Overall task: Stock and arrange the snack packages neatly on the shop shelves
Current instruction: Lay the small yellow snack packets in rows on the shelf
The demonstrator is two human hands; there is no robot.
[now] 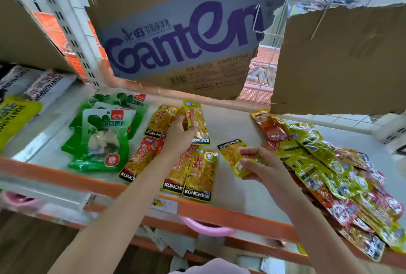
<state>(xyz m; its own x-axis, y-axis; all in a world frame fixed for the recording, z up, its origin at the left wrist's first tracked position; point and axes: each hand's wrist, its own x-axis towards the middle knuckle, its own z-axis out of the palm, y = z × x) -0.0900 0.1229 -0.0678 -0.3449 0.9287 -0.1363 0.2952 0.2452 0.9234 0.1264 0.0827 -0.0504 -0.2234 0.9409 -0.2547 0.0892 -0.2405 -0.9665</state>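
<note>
My left hand (179,135) grips a yellow Konchew snack packet (196,120) upright over the back row of yellow packets (159,121) on the white shelf (230,126). My right hand (262,167) pinches another yellow packet (236,156), turned upside down, just above the shelf. In front lie orange packets (138,159) and yellow ones (198,175) in a row by the orange shelf edge (197,210). A loose heap of yellow and red packets (342,172) covers the shelf's right side.
Green radish packs (103,137) lie stacked to the left, with white and yellow bags (33,89) beyond them. A torn Ganten cardboard box (182,32) and a second piece of cardboard (342,58) hang down from the shelf above. A pink basin (206,227) sits below.
</note>
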